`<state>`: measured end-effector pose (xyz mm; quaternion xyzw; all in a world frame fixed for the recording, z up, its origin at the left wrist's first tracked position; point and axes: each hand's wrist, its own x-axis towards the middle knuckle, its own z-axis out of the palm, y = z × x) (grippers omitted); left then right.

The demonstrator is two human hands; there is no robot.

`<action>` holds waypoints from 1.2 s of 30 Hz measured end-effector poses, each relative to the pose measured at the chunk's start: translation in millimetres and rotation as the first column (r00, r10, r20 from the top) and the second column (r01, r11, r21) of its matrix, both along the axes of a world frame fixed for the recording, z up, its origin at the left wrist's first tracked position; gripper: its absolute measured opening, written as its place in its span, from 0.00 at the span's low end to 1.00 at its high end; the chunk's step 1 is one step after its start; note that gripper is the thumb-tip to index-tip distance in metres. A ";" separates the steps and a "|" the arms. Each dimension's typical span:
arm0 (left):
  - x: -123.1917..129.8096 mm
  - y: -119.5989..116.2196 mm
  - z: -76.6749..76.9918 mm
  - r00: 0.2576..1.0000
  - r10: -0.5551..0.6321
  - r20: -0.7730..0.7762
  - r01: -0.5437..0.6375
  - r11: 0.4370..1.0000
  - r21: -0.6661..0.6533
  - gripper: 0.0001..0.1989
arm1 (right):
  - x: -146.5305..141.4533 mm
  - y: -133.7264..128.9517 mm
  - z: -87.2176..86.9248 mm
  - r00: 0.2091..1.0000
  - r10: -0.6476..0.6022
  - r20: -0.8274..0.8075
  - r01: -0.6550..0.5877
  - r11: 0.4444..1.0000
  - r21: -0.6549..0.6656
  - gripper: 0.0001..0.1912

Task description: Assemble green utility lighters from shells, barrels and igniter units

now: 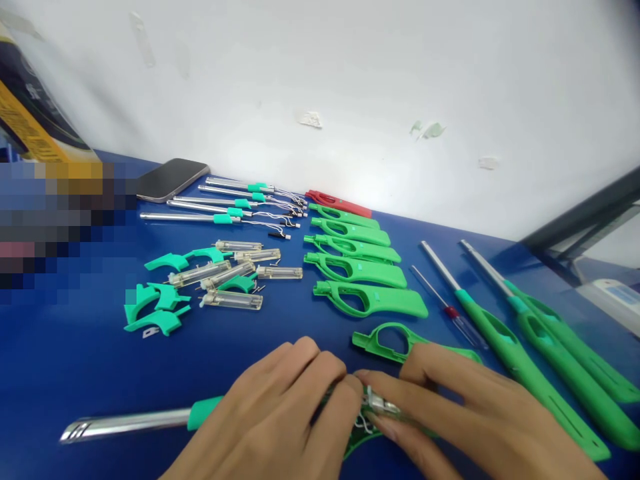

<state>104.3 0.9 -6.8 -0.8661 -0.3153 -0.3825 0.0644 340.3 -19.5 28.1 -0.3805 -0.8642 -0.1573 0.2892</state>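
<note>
At the bottom centre, my left hand point(280, 413) lies over a green lighter body joined to a silver metal tube point(135, 423) with a teal collar. Its fingers are curled around the body. My right hand point(465, 413) pinches a clear fuel cartridge point(383, 403) with a metal valve at the same body. White wires point(364, 422) show between the two hands. Just behind my right hand lies an open green handle half point(373, 343), partly covered by its fingers. The fingers hide most of the lighter body.
Several green handle halves point(380, 300) and a red one point(340, 203) are lined up mid-table. Cartridges point(233, 299), teal triggers point(160, 322), wired tubes point(185, 218) and a phone point(173, 179) lie left. A screwdriver point(465, 327) and long green lighters point(530, 380) lie right.
</note>
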 end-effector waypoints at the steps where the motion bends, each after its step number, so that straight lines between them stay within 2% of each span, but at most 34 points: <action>1: 0.8 0.1 -0.9 1.000 0.000 -0.003 0.000 1.000 0.009 0.21 | -0.4 -0.1 0.0 1.000 -0.005 -0.008 0.005 1.000 0.000 0.18; 5: 3.9 -0.9 -6.4 0.998 0.027 0.059 -0.031 0.998 0.059 0.24 | -1.8 -0.3 2.8 0.999 -0.015 0.030 0.015 1.000 -0.001 0.20; 11: -0.2 -3.5 -11.3 0.999 0.011 0.041 -0.013 0.999 0.048 0.22 | -1.9 2.7 13.3 0.997 0.017 0.080 -0.013 0.998 -0.061 0.20; 17: -4.6 -5.4 -7.1 0.999 0.020 -0.026 -0.019 0.999 0.041 0.20 | -2.1 3.1 16.5 0.996 0.027 0.090 -0.017 0.994 -0.109 0.17; 20: -3.7 -6.1 -3.6 0.999 0.026 -0.027 -0.025 0.998 0.049 0.21 | -2.4 3.0 17.8 0.996 0.031 0.082 -0.021 0.993 -0.113 0.18; 24: -3.4 -6.4 -5.5 1.000 0.002 -0.014 -0.001 0.999 0.043 0.21 | -1.6 2.7 21.0 0.995 0.050 0.091 -0.032 0.982 -0.184 0.17; 28: -2.2 -4.8 -7.0 1.000 0.013 0.013 -0.013 1.000 0.027 0.19 | -0.9 1.1 18.2 0.997 0.024 0.076 -0.010 0.983 -0.184 0.18; 32: -4.8 -3.5 -2.0 0.997 -0.021 -0.070 0.018 0.999 -0.051 0.13 | -0.4 0.1 10.0 1.000 -0.015 0.001 0.015 0.982 -0.186 0.21; 36: -7.2 -3.0 -0.9 0.998 -0.016 -0.055 0.014 0.999 -0.039 0.12 | 1.7 0.7 5.0 0.998 -0.039 -0.047 0.029 0.980 -0.198 0.23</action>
